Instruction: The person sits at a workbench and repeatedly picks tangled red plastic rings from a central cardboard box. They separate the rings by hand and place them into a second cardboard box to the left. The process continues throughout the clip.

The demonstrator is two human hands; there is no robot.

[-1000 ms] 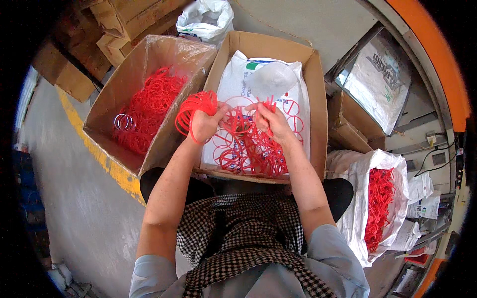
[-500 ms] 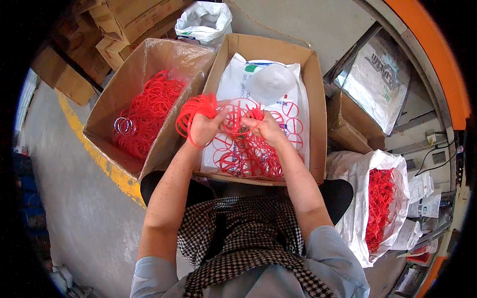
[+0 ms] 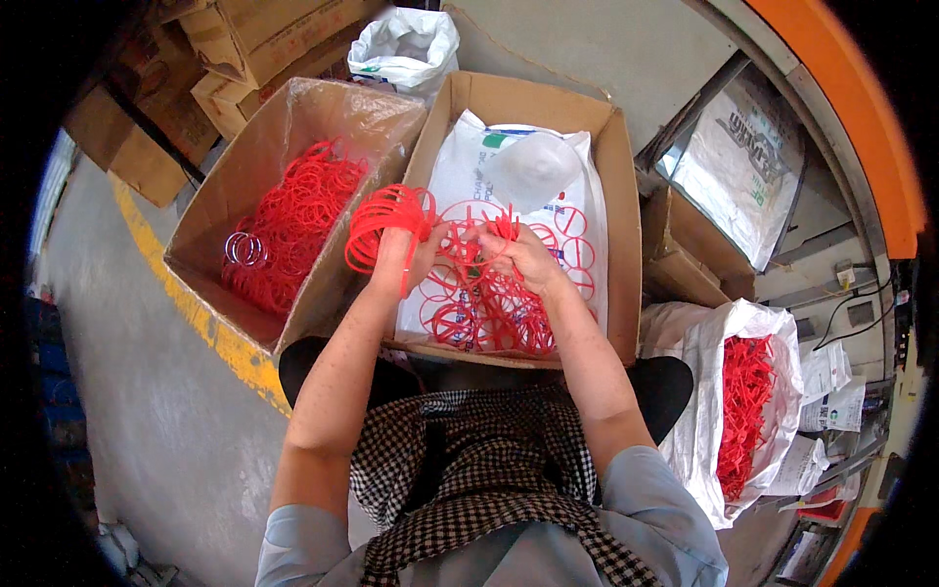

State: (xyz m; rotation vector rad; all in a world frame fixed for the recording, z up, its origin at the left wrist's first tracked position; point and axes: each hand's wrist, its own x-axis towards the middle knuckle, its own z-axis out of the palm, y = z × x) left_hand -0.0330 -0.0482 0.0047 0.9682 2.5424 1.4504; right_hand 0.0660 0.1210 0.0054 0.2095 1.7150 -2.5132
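A thick bunch of red plastic rings (image 3: 384, 217) hangs looped over my left hand (image 3: 416, 256), whose fingers are closed in front of me. Beside it my right hand (image 3: 525, 258) grips a small clump of thin red plastic strips (image 3: 504, 228). The two hands nearly meet, with a few red rings between their fingertips. Below them, a tangle of joined red rings and strips (image 3: 514, 315) lies on a white printed sack (image 3: 452, 181) inside an open cardboard box (image 3: 626, 235). My fingertips are partly hidden among the red plastic.
Left of this box, a plastic-lined cardboard box (image 3: 210, 186) holds many loose red rings (image 3: 305, 210). A white sack (image 3: 675, 338) full of red scraps (image 3: 745, 416) stands at the right. Another white bag (image 3: 406, 68) stands behind. Stacked cartons (image 3: 274, 44) rise at the far left.
My left hand has turned, and the ring bunch now lies over its back near the wrist. The right hand stays almost in place on the strips.
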